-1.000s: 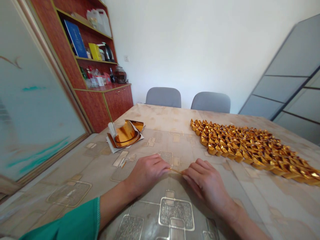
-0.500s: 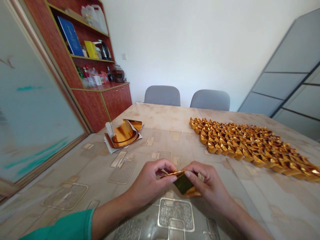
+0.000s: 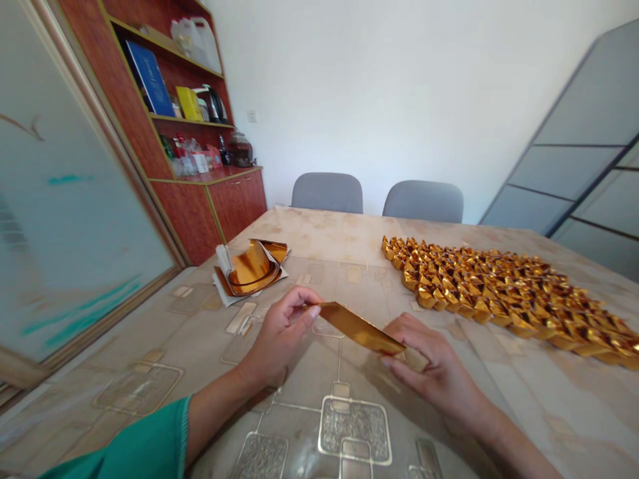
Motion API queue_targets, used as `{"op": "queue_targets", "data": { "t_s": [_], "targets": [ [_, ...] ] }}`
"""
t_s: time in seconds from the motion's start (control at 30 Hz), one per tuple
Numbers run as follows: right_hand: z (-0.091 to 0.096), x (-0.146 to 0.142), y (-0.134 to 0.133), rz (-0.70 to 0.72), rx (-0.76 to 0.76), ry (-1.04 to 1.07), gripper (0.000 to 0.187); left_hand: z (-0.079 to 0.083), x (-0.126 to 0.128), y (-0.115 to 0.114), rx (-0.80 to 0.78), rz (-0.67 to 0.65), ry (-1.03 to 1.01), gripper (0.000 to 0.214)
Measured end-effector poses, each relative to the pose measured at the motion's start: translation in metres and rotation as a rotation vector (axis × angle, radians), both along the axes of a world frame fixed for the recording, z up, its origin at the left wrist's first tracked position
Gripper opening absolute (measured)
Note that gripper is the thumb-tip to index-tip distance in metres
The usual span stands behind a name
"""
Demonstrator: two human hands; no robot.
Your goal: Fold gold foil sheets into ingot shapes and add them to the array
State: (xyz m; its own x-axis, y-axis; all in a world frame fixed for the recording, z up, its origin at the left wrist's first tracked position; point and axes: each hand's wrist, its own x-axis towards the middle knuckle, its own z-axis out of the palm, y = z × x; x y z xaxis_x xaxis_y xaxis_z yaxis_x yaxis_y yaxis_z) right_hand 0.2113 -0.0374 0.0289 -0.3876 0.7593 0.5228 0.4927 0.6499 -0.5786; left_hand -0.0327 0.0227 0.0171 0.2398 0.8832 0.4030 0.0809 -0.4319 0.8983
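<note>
A strip of gold foil paper (image 3: 359, 328) stretches between my hands above the patterned tablecloth (image 3: 319, 233). My left hand (image 3: 282, 332) pinches its near-left end between thumb and fingers. My right hand (image 3: 432, 362) grips the other end at the fingertips, with a pale paper backing showing near those fingers. Up and to the left lies a stack of curled gold foil sheets on white paper (image 3: 248, 267). To the right, many folded gold foil ingots (image 3: 499, 293) spread in tight rows across the table, apart from both hands.
A green sleeve (image 3: 134, 449) covers my left forearm. Behind the table stand two grey chairs (image 3: 327, 193) and a red-brown shelf cabinet (image 3: 200, 206) holding bottles and a kettle. A frosted glass door (image 3: 74, 199) fills the left side, and a grey panel (image 3: 574, 166) leans at the right.
The gold foil has opened from a folded, bent piece into a flatter strip. My hands have drawn apart, the left moving back and left, the right moving right.
</note>
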Motion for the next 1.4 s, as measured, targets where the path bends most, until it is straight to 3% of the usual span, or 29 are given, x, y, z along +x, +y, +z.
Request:
{"op": "queue_targets", "data": {
  "t_s": [0.17, 0.33, 0.47, 0.57, 0.7, 0.8, 0.93, 1.03, 1.17, 1.4],
  "targets": [
    [0.011, -0.006, -0.007, 0.174, 0.043, -0.001, 0.020, -0.002, 0.000, 0.005, 0.076, -0.218, 0.067, 0.010],
    [0.011, -0.025, -0.017, 0.317, -0.021, -0.192, 0.031, -0.012, 0.006, 0.014, 0.229, -0.193, 0.349, 0.017],
    [-0.002, -0.034, -0.015, 0.294, -0.070, -0.324, 0.025, -0.025, 0.013, 0.022, 0.321, -0.237, 0.534, 0.019],
    [-0.011, -0.038, -0.012, 0.226, -0.058, -0.378, 0.021, -0.029, 0.015, 0.024, 0.335, -0.236, 0.559, 0.032],
    [-0.018, -0.039, -0.011, 0.056, -0.076, -0.400, 0.015, -0.019, 0.010, 0.016, 0.337, -0.119, 0.475, 0.042],
    [-0.019, -0.038, -0.011, -0.051, -0.105, -0.421, 0.012, -0.007, 0.005, 0.000, 0.304, -0.226, 0.499, 0.029],
    [-0.020, -0.033, -0.011, -0.035, -0.137, -0.387, 0.011, 0.002, -0.001, -0.021, 0.248, -0.324, 0.655, 0.003],
    [-0.020, -0.029, -0.007, 0.015, -0.166, -0.293, 0.008, 0.001, -0.007, -0.027, 0.254, -0.349, 0.726, 0.018],
    [-0.023, -0.027, 0.001, 0.042, -0.199, -0.199, 0.012, -0.009, -0.016, -0.029, 0.273, -0.287, 0.729, 0.013],
    [-0.031, -0.034, 0.008, -0.051, -0.207, -0.217, 0.020, -0.026, -0.019, -0.038, 0.234, -0.118, 0.686, 0.010]
  ]
}}
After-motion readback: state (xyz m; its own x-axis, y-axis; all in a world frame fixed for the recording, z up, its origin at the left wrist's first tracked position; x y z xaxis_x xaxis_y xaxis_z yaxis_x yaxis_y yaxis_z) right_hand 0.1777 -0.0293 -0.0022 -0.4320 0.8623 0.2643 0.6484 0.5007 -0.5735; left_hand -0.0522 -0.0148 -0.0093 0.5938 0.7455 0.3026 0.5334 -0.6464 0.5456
